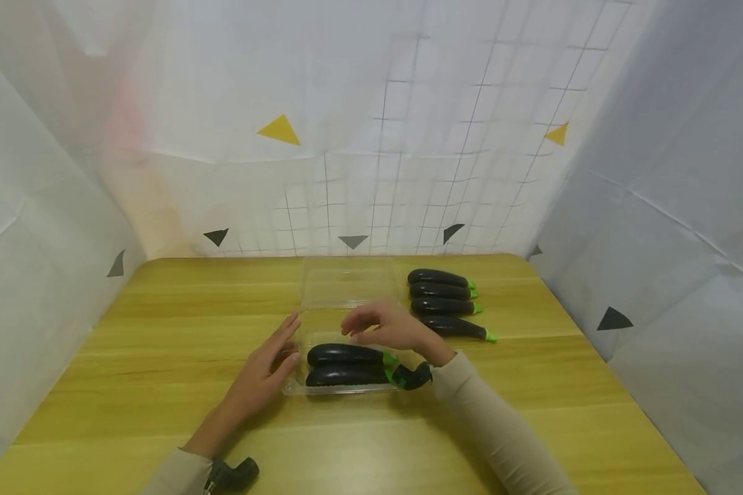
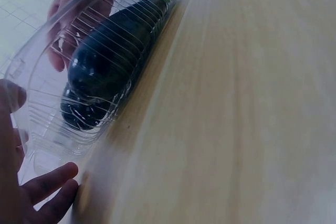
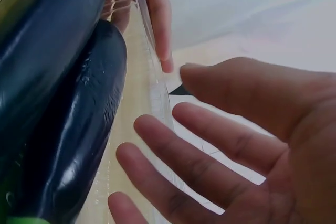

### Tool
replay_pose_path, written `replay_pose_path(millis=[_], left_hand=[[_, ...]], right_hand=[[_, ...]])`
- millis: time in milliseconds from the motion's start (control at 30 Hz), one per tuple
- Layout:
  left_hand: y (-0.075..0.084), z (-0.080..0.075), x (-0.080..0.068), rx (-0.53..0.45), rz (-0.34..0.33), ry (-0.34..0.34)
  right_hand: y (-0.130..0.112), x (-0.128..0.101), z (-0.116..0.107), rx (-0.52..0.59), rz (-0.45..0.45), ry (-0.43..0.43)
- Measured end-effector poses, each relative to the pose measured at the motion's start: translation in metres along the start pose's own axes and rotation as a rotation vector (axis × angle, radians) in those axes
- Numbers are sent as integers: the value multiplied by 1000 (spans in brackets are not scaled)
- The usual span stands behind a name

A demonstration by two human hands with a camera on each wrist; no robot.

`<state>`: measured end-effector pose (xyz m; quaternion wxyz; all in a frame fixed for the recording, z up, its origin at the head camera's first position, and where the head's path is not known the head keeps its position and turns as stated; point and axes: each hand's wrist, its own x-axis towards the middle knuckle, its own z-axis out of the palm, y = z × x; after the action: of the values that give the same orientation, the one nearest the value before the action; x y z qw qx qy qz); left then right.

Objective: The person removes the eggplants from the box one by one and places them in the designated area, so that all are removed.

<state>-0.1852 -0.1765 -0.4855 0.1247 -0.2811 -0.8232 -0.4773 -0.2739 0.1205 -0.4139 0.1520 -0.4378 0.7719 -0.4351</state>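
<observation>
Two dark eggplants [image 1: 347,354] with green stems lie side by side in the front half of a clear plastic clamshell box [image 1: 340,390]. Its hinged lid [image 1: 349,282] is folded back flat on the table. My left hand [image 1: 263,375] rests against the box's left side, fingers extended along the wall and thumb at the rim. Above the rear part of the box, behind the eggplants, hovers my right hand [image 1: 390,326]. Its fingers are spread and slightly bent in the right wrist view, with nothing between them and the eggplant [image 3: 79,124] beside them.
To the right of the box, several more eggplants [image 1: 446,307] are lined up in a column, stems pointing right. White sheets [image 1: 235,185] with coloured triangles surround the wooden table [image 1: 161,344] at the back and sides. Dark wrist devices sit on both arms.
</observation>
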Motion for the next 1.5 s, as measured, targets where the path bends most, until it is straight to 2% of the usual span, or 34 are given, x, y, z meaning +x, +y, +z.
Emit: replay_pose_path(millis=[200,367,600,867,1133,1500], left_hand=[[1,0,-1,-4,-21,-2],[3,0,-1,-9,-13,0],[2,1,-2,-5,-21,3],[2,1,-1,-11,-18,4],[2,2,-1,-10,-21,5],[2,2,-1,-14,-15,9]], right_hand=[[5,0,4,57,50,-56],[9,-1,6,103,102,-97],[11,-2,7,69,95,-100],[15,-1,9,52,142,-123],[16,-1,9,17,143,-146],[13,-2,11,8,153,-118]])
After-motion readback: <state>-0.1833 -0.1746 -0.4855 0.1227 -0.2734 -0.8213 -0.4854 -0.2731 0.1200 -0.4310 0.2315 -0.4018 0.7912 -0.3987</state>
